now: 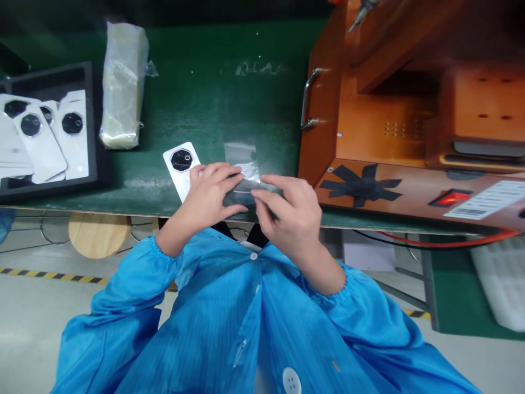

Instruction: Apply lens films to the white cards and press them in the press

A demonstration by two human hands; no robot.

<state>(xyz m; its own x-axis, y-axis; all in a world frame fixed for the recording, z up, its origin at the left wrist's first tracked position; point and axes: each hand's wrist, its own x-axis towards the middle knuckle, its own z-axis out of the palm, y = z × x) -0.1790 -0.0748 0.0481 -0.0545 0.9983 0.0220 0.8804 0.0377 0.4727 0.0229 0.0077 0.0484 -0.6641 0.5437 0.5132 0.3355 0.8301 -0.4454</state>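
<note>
A clear plastic film (240, 153) lies on the green table near its front edge, with a glossy, light-catching patch by my fingers. My left hand (211, 191) rests on the left side of the film, fingers stretched and apart. At the film's right edge, my right hand (293, 213) has thumb and fingers pinched together on it. Partly under my left hand is a white phone back cover (179, 178) with a dark octagonal camera area; its lower part is hidden.
At the left stands a black tray (96, 158) of several white phone back covers (74, 145). Beside it is a plastic-wrapped yellowish block (122, 87). An orange machine (361, 142) with a metal handle and lit red switch (453, 197) takes up the right. A round wooden stool (99, 234) is below.
</note>
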